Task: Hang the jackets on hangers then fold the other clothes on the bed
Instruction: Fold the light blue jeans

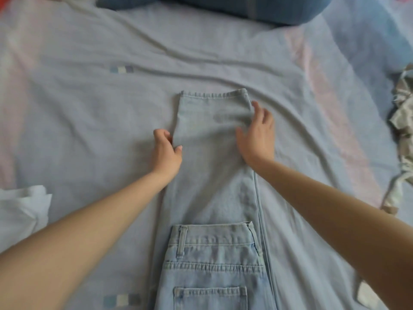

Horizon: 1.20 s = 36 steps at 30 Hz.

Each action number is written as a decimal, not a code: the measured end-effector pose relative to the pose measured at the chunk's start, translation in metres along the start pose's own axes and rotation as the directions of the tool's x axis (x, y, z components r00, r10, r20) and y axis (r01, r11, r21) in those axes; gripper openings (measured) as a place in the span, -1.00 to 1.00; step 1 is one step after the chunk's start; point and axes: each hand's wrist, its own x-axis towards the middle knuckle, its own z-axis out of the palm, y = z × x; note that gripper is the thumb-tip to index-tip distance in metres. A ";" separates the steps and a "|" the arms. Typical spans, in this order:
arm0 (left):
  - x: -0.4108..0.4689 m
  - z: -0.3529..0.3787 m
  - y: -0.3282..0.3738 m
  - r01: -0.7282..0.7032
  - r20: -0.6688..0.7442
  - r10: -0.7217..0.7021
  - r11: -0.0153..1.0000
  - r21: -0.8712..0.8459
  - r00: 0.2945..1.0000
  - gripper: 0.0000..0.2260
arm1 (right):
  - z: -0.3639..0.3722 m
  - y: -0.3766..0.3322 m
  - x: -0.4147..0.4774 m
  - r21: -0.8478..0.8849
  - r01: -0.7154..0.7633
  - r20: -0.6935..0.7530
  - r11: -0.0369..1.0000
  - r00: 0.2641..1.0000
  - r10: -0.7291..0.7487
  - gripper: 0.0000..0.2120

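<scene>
Wrinkled grey-blue bedsheet [89, 113], perhaps 1 pillow [245, 8]

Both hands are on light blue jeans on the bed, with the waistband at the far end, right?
No: the head view shows the waistband at the near end. The left hand and right hand are on the jeans on the bed.

- Light-blue jeans [212, 186], laid flat down the middle of the bed [89, 108], legs stacked into 1 narrow strip running away from the viewer.
- Hem [214, 94] at the far end, squared off, stitching visible, soft creases just below.
- Waistband [214, 233] at the near end, lying over the legs; 1 back pocket [210, 297] face up, nearer still.
- White garment [20, 211], crumpled at the left edge, well apart from the jeans.
- Grey-and-white garment [402, 121], bunched at the right edge.
</scene>
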 end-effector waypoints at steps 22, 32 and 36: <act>-0.228 -0.036 -0.077 -0.410 0.395 0.245 0.812 0.416 0.885 -0.41 | -0.070 0.102 -0.233 -0.198 0.146 0.377 0.969 0.924 -0.062 -0.48; -0.381 -0.092 -0.074 0.223 0.217 -0.224 0.974 0.030 0.950 -0.37 | -0.091 0.068 -0.393 0.107 -0.612 0.422 0.784 0.742 0.521 -0.74; -0.387 -0.090 -0.077 0.396 0.263 -0.399 0.916 0.066 0.878 -0.60 | -0.090 0.059 -0.406 0.209 -0.593 0.326 0.778 0.792 0.516 -0.83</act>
